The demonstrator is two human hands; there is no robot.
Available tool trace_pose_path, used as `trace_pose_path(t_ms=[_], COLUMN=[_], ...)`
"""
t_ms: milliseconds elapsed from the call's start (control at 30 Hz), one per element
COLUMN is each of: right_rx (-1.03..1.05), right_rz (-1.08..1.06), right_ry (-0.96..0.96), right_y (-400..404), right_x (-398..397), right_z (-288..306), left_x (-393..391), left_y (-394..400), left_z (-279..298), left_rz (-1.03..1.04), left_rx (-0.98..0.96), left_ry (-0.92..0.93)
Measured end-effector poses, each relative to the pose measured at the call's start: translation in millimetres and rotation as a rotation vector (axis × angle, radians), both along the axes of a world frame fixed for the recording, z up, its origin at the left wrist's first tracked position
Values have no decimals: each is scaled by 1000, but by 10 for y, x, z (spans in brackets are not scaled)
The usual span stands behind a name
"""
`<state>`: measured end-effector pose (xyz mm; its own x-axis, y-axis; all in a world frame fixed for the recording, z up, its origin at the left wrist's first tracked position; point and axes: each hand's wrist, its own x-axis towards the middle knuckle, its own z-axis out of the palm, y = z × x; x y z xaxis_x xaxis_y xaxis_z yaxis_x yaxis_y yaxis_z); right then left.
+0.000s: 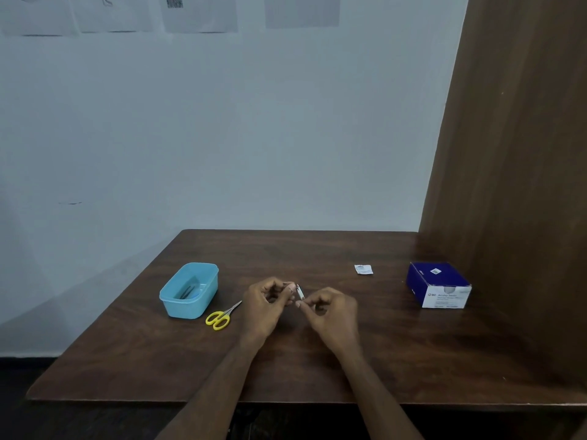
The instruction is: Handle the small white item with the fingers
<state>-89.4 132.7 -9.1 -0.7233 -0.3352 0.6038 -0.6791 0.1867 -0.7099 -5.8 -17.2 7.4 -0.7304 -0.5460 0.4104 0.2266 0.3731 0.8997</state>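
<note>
Wall: a pale blue-grey wall point(222, 138) fills the upper left and centre of the frame, with sheets of paper point(198, 14) pinned along the top edge.
Panel: a tall brown wooden panel point(514, 138) runs down the right side of the frame.
Table: a dark wooden table point(317, 369) spans the lower half, its far edge meeting the wall.
Box: a blue and white carton point(440, 285) sits at right of centre, near the foot of the panel.
Tub: a light blue plastic tub point(190, 290) stands left of centre — something dark lies inside it, too dim to name.
Left hand: the left hand point(268, 304) hovers at lower centre, fingers curled, fingertips pinching the upper end of a small metal piece.
Right hand: the right hand point(330, 312) sits just beside the left, fingers curled — thumb and forefinger pinch the lower end of the same piece.
Scissors: yellow-handled scissors point(220, 317) lie on the table between the tub and the left hand, blades pointing up and right.
Packet: a small white packet point(363, 269) lies flat between the hands and the box, well apart from both.
Metal piece: the small metal piece point(300, 292) is held between the two hands at the frame's lower centre, above the table; what it is I cannot tell.
</note>
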Motion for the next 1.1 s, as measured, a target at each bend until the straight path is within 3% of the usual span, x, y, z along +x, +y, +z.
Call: trace_pose_path(t_ms=[133, 233, 400, 667, 867, 967, 1100], right_rx=[-147, -176, 84, 116, 118, 104, 54], right_rz=[-151, -68, 24, -39, -42, -53, -38], right_ry=[-218, -324, -172, -83, -92, -113, -175], right_y=[68, 105, 12, 12, 10, 27, 29], right_x=[-44, -50, -18, -45, -67, -78, -98], right_z=[32, 60, 22, -13, -33, -27, -34], left_x=[-28, -43, -25, -11, 15, 19, 17], left_y=[6, 14, 9, 12, 71, 69, 70], left_z=[-18, -18, -12, -41, -11, 4, 38], left_rz=[19, 30, 42, 111, 46, 59, 55], left_rx=[9, 32, 55, -284, -367, -290, 43], left_ry=[21, 24, 28, -32, -58, -49, -16])
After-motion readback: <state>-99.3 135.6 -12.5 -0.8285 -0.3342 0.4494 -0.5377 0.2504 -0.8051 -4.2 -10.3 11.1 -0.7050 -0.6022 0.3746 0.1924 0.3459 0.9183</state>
